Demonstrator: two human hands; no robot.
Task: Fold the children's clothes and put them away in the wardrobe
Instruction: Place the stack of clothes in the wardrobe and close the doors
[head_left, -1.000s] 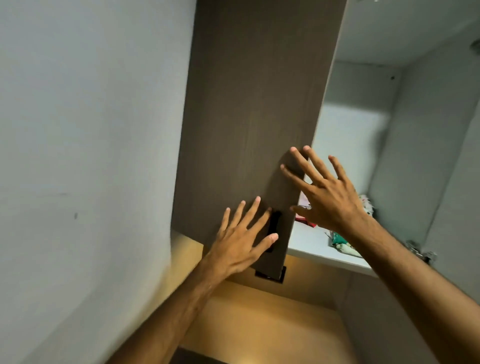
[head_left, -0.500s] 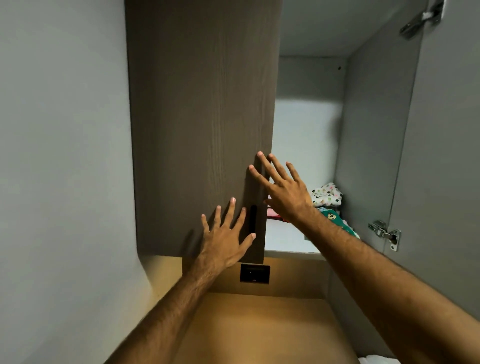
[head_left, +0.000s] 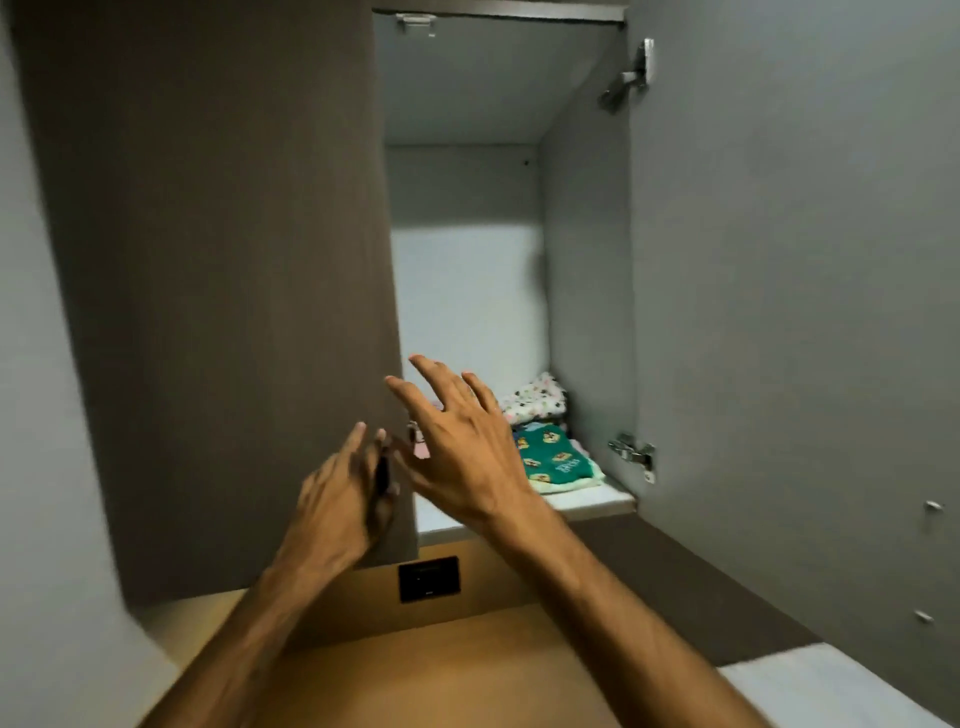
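Note:
The wardrobe's brown left door (head_left: 218, 291) stands shut in front of me. My left hand (head_left: 340, 496) lies against its right edge at the black handle (head_left: 382, 472), fingers pointing up. My right hand (head_left: 460, 441) hovers just right of that edge, fingers spread, holding nothing. Behind it, on the white shelf (head_left: 592, 501), folded children's clothes lie stacked: a white dotted garment (head_left: 535, 397) at the back, a green one with yellow prints (head_left: 553, 460) in front, and a pink piece (head_left: 422, 450) mostly hidden by my hand.
The right door (head_left: 779, 312) is swung open, its grey inner side and two metal hinges (head_left: 631, 451) showing. A black switch plate (head_left: 428, 578) sits below the doors on a tan wooden panel (head_left: 441, 670). White fabric (head_left: 831, 686) lies at the lower right.
The left door has swung shut under my left hand. My right hand has come off the door and moved right into the opening. The view has tilted down, showing more of the right door.

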